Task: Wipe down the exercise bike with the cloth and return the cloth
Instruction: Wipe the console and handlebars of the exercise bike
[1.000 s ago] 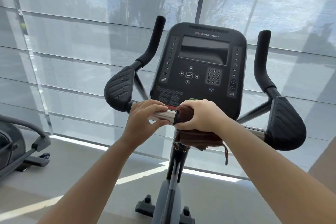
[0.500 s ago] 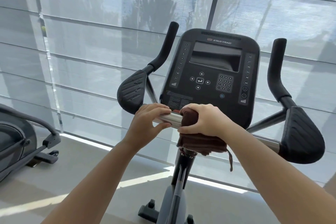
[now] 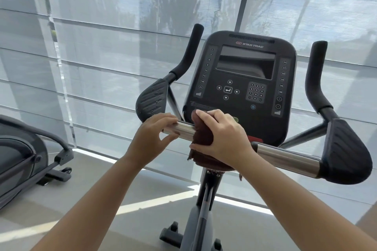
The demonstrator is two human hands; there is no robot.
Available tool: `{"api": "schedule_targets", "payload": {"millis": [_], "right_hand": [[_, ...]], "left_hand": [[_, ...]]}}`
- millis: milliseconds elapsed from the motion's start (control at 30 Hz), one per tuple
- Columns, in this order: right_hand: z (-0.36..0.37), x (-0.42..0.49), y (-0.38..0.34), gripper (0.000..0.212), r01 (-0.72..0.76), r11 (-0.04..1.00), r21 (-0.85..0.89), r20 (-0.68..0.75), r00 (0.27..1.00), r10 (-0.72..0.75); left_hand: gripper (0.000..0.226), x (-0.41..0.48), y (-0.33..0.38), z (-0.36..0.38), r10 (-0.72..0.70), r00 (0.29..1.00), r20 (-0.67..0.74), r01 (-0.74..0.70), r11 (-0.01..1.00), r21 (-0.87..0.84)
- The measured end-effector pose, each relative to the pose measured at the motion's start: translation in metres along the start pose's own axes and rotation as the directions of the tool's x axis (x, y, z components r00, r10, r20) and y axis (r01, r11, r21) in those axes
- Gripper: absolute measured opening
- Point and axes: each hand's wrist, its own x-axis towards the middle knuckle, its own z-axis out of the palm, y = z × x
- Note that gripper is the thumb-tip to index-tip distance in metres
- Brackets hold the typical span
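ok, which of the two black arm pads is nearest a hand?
The left arm pad, just above the left hand gripping the chrome bar. The right arm pad is at the bar's far end, clear of the right hand holding the cloth.

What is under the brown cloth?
The chrome handlebar runs under the cloth, showing bare on both sides. The right hand grips the cloth from above; the bar section beneath is covered.

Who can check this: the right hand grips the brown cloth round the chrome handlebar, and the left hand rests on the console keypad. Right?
No. The head view shows the left hand holding the bare chrome handlebar beside the brown cloth, not on the console keypad; the right hand does grip the cloth.
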Motion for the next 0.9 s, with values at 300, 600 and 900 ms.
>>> {"api": "schedule_targets", "payload": {"millis": [300, 600, 900], "right_hand": [[-0.013, 0.063, 0.001, 0.059, -0.405, 0.877, 0.258, 0.692, 0.711, 0.125], [0.042, 0.016, -0.037, 0.071, 0.022, 0.960, -0.280, -0.128, 0.990, -0.060], [0.010, 0.073, -0.032, 0.054, -0.392, 0.873, 0.292, 0.549, 0.816, 0.183]], "left_hand": [[0.035, -0.003, -0.015, -0.003, 0.025, 1.000, -0.010, -0.024, 0.998, 0.057], [0.044, -0.002, -0.017, -0.006, -0.054, 0.997, -0.051, 0.053, 0.999, -0.008], [0.049, -0.004, -0.026, -0.008, -0.064, 0.998, -0.021, 0.064, 0.998, -0.030]]}}
